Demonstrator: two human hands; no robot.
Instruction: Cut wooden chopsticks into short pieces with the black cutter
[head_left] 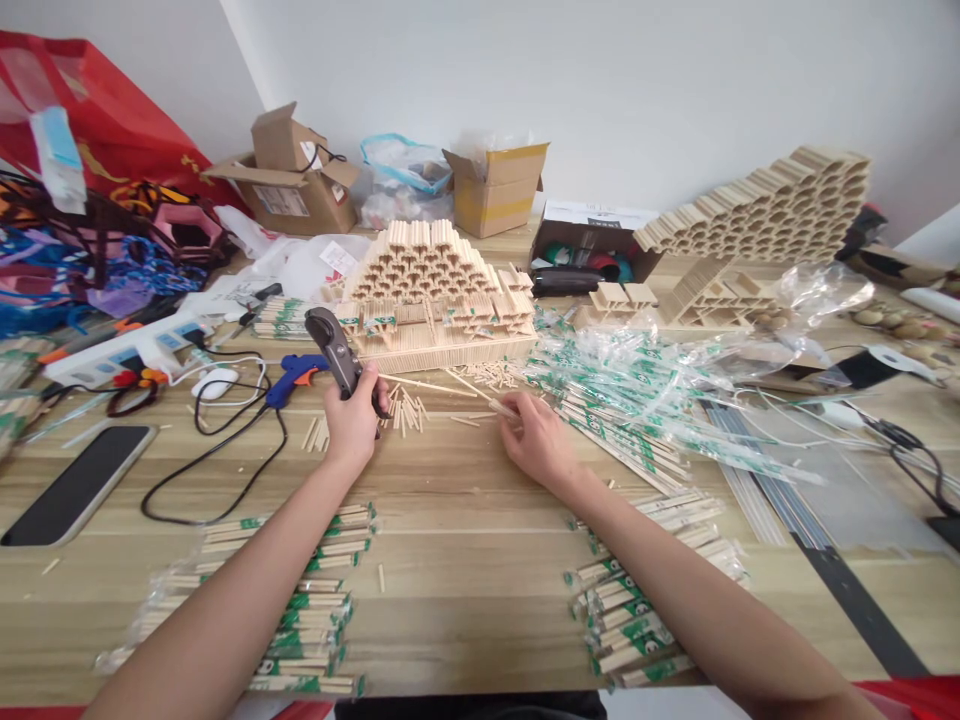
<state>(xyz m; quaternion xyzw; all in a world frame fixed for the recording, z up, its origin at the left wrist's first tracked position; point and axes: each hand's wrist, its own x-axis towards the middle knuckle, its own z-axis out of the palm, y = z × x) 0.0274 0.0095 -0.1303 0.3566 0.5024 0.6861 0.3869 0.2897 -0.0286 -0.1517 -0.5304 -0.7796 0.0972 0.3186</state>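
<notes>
My left hand (352, 415) is closed around a black cutting tool (335, 350), its grip rising up and to the left above the fist. My right hand (534, 438) rests on the wooden table (465, 560) with fingers pinched on a thin wooden stick (480, 392) that runs toward the tool. A pile of short cut stick pieces (405, 410) lies between the hands. Just behind them stands a stepped model built of chopsticks (435, 290).
A blue glue gun (296, 372), black cord and phone (79, 482) lie left. Wrapped chopstick packs sit under both forearms (315, 600) (637, 620). Empty wrappers (622, 390), a second honeycomb stick structure (765, 215) and cardboard boxes (495, 185) fill the right and back.
</notes>
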